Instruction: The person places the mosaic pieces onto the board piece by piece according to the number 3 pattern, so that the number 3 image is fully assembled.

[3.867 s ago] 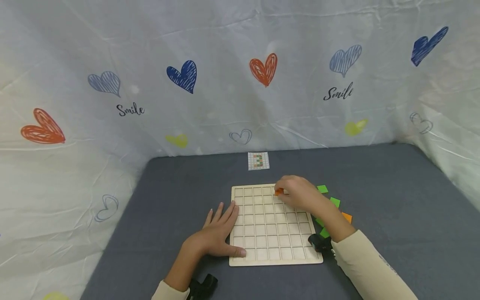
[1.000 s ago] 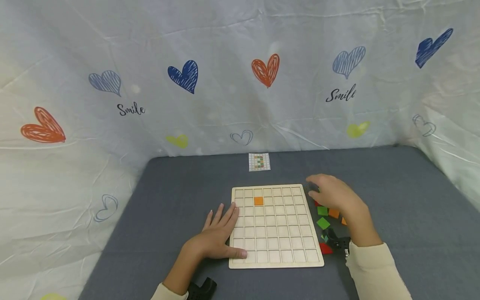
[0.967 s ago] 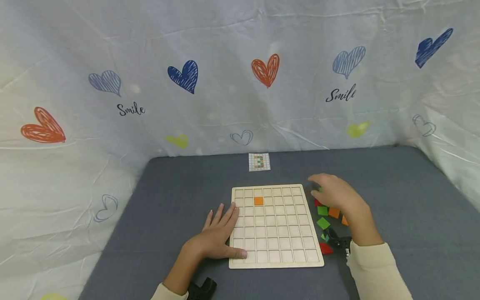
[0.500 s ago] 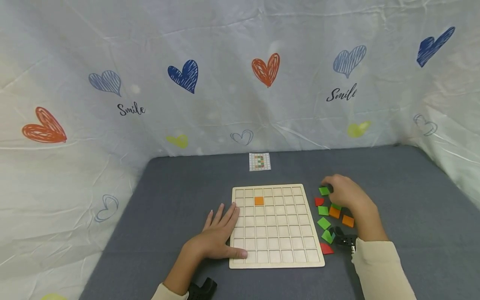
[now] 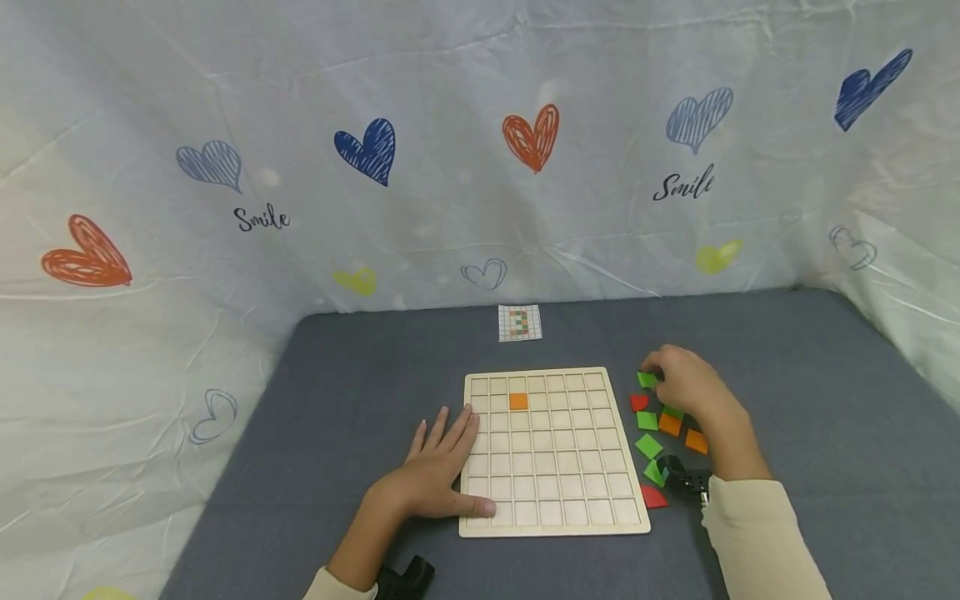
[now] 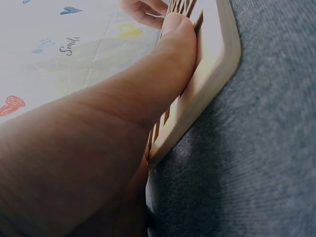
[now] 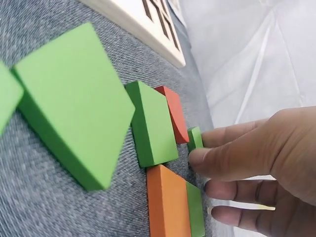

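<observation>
A pale wooden grid board (image 5: pixel 555 462) lies on the table, with one orange square tile (image 5: pixel 518 402) in its second row. Spread over the board's left edge, my left hand (image 5: pixel 431 475) holds nothing; its thumb presses the near left corner, as the left wrist view also shows. To the right of the board, my right hand (image 5: pixel 686 379) pinches a green tile (image 7: pixel 195 138) between thumb and index finger at the far end of the loose pieces. Its other fingers are curled below, touching no piece that I can see.
Near the right hand lie a red piece (image 5: pixel 639 403), green tiles (image 5: pixel 648 446) and orange tiles (image 5: pixel 696 441). Another red piece (image 5: pixel 653 497) sits by the board's near right corner. A small pattern card (image 5: pixel 519 323) lies behind the board, before the white curtain (image 5: pixel 420 208).
My right hand set the orange tile on the board, moved right to the loose pieces, and its fingers closed on a green tile. My left hand stayed in place.
</observation>
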The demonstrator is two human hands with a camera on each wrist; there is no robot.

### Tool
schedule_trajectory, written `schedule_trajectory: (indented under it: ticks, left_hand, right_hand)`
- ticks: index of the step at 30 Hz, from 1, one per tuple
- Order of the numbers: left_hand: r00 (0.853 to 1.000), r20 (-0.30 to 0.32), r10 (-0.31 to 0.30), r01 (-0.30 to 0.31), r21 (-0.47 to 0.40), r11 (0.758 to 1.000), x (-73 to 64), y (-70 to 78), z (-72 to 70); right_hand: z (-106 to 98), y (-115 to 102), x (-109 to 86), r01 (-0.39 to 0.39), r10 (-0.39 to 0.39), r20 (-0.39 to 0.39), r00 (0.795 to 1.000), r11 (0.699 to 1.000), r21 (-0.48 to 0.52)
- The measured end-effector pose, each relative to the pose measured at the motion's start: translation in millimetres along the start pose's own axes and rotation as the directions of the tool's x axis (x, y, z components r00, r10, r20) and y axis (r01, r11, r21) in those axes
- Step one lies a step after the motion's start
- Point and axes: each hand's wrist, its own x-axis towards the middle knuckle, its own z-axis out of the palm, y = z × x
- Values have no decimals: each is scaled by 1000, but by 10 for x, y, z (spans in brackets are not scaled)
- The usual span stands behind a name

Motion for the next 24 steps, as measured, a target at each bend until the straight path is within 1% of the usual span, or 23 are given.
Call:
schedule_trajectory:
  ticks: [7,14,17,21,24]
  left_hand:
    - [1000,0,6,-6,-9,1000,1,5,5]
    - [1000,4,1,-1,-10,1000,7,-11,16]
    - [1000,1,13,-13,-18,1000,1,-16,18]
    - [999,-7,31,-31,-29,999,-6,-9,15]
    - [1000,-10,20,-20,-20,1000,-7,-2,6]
  right_hand:
    - [20,11,0,-8,8,5,1000,1000,-3]
    - [51,14,-5,2,-2,-17,1000,1000,0]
    - [50,8,-6,5,-4,-22,1000,1000,3]
    - [38,-8,-5,21,-21,-30,999,1000,-5]
    - [37,-40,9,46,-46,-44,998,999,-7]
